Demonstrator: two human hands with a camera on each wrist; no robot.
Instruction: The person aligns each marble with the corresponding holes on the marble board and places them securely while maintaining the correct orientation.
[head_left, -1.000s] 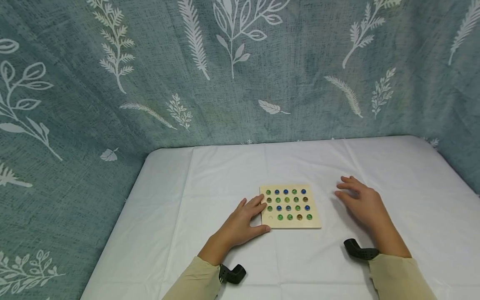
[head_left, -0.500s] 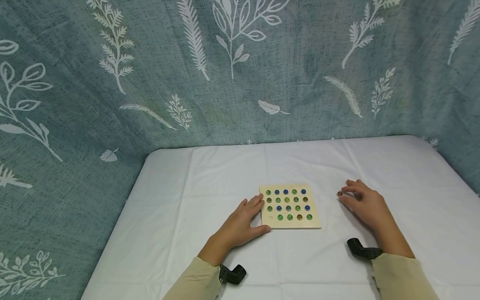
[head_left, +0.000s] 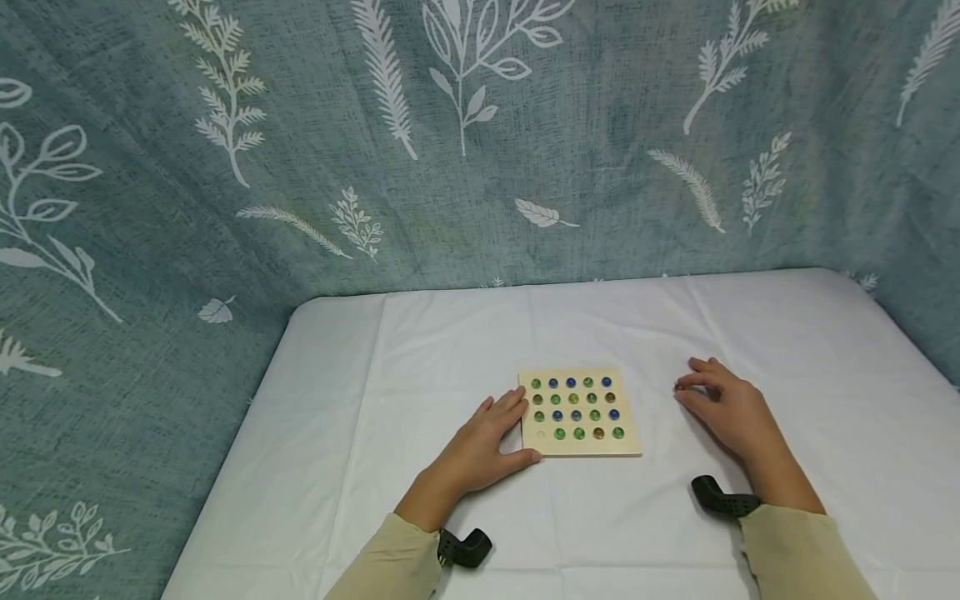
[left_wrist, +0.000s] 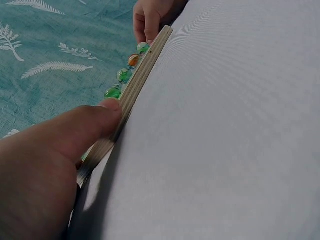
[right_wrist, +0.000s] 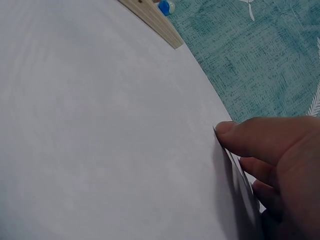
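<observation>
A pale wooden board [head_left: 632, 440] with rows of green, blue and brown glass marbles lies on the white cloth. Its front left hollow [head_left: 540, 434] holds no marble. My left hand [head_left: 480, 448] rests against the board's left side, fingers spread and fairly straight, fingertips over the edge and thumb at the front corner. To the right of the board, my right hand [head_left: 735, 414] pinches a small brown marble [head_left: 678, 387] between thumb and forefinger, low over the cloth. Most of that marble is hidden by the fingertips, and the right wrist view does not show it.
The white cloth [head_left: 450, 350] covers the table and has shallow creases. A teal curtain [head_left: 465, 217] with white leaf prints hangs behind and on both sides. Black devices [head_left: 467, 548] sit on both wrists.
My right hand first shifted slightly right, and a brown marble came into view at its fingertips. Now the fingers have closed in on it. The left hand and the board stay put.
</observation>
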